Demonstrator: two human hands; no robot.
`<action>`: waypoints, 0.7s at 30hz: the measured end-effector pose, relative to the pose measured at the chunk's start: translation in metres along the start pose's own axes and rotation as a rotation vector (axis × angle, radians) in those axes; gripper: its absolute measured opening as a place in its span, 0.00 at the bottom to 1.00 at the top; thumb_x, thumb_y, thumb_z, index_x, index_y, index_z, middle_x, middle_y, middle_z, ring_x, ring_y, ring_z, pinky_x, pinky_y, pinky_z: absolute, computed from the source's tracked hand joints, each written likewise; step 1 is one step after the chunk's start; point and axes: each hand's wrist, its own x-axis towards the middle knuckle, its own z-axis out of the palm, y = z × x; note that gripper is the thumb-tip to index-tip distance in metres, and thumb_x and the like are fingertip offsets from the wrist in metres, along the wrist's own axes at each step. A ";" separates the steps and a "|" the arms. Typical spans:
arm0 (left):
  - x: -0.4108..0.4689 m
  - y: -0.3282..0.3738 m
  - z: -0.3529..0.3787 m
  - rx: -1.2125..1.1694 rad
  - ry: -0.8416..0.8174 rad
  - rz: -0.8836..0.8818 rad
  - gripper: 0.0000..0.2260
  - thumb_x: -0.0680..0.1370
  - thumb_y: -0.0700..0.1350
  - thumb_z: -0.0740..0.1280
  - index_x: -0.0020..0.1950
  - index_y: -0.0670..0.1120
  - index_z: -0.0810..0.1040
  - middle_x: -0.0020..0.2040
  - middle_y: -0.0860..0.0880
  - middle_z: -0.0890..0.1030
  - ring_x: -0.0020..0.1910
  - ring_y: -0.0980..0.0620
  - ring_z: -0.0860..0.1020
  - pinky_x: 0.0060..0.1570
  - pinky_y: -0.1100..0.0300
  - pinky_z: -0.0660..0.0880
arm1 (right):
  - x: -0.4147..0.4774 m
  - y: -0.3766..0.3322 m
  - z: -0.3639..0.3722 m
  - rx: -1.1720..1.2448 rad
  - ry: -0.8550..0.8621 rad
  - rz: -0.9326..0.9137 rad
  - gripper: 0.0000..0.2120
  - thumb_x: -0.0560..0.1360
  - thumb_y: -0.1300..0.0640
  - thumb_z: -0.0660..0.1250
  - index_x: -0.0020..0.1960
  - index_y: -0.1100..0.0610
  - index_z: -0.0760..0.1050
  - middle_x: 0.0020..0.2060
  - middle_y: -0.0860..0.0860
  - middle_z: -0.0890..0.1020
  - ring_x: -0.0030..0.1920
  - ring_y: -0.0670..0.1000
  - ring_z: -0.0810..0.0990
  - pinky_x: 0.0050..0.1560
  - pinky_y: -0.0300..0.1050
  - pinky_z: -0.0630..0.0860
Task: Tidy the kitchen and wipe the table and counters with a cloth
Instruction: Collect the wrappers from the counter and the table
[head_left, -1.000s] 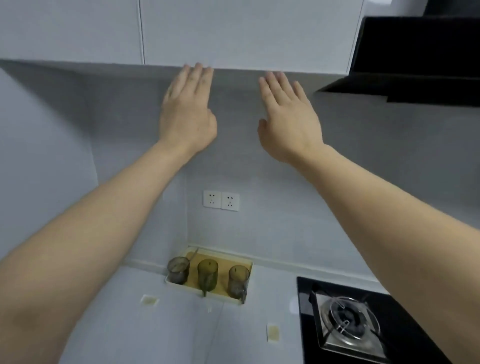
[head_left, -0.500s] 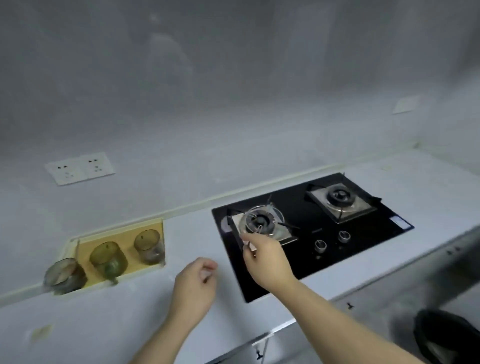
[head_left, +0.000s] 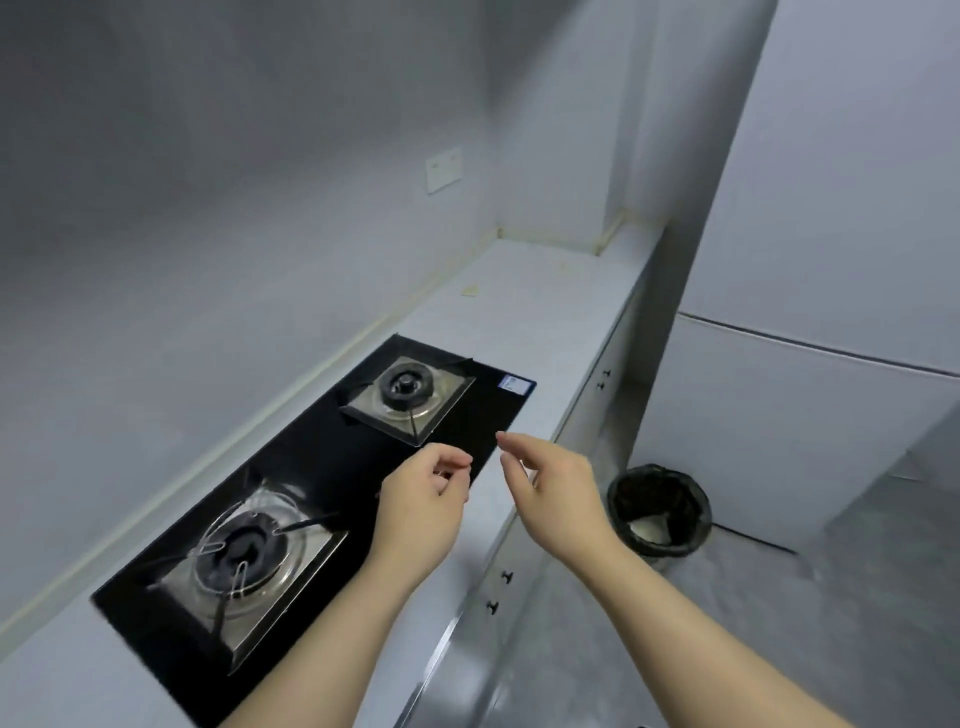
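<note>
The stove top (head_left: 483, 410) is glossy black, like glass, and the square plates (head_left: 441, 389) around its burners look like shiny bare metal. The desk (head_left: 545, 322) and the wall (head_left: 208, 208) are pale, smooth and matt. The bin bag (head_left: 693, 514) looks like thin black plastic, wrinkled and slightly glossy.

— Bright or dim?
— Dimmish. Cool, grey-blue, evenly spread; only soft shading on the wall (head_left: 208, 208), darker toward the upper left corner.
— Glare anywhere?
— Pale sheen on the black hob (head_left: 322, 447) and its steel trays, plus a bright streak along the front edge of the desk (head_left: 545, 322).
— Sharp?
— Soft throughout. Smeared at the fingers (head_left: 511, 441) of the right hand (head_left: 561, 499); murky inside the bin (head_left: 657, 512). Bowed and leaning toward the edges, plainly at the fridge (head_left: 831, 260).
</note>
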 end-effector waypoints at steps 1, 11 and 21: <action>0.013 0.009 0.017 0.003 -0.020 0.013 0.07 0.78 0.41 0.68 0.48 0.54 0.80 0.36 0.54 0.83 0.39 0.58 0.82 0.41 0.67 0.74 | 0.010 0.013 -0.014 0.008 0.031 0.011 0.14 0.81 0.54 0.64 0.65 0.49 0.79 0.59 0.41 0.82 0.59 0.40 0.78 0.62 0.34 0.71; 0.149 0.101 0.185 -0.037 -0.027 -0.010 0.08 0.77 0.40 0.67 0.47 0.53 0.81 0.42 0.54 0.84 0.39 0.56 0.82 0.43 0.62 0.75 | 0.157 0.143 -0.161 -0.017 0.086 0.052 0.13 0.80 0.52 0.64 0.64 0.50 0.80 0.56 0.43 0.84 0.54 0.40 0.80 0.59 0.35 0.74; 0.304 0.118 0.257 0.025 -0.002 -0.032 0.09 0.77 0.40 0.66 0.45 0.54 0.81 0.40 0.60 0.82 0.39 0.56 0.82 0.38 0.59 0.76 | 0.315 0.212 -0.177 -0.005 -0.019 0.127 0.15 0.81 0.52 0.63 0.65 0.51 0.79 0.55 0.44 0.83 0.52 0.41 0.80 0.57 0.38 0.76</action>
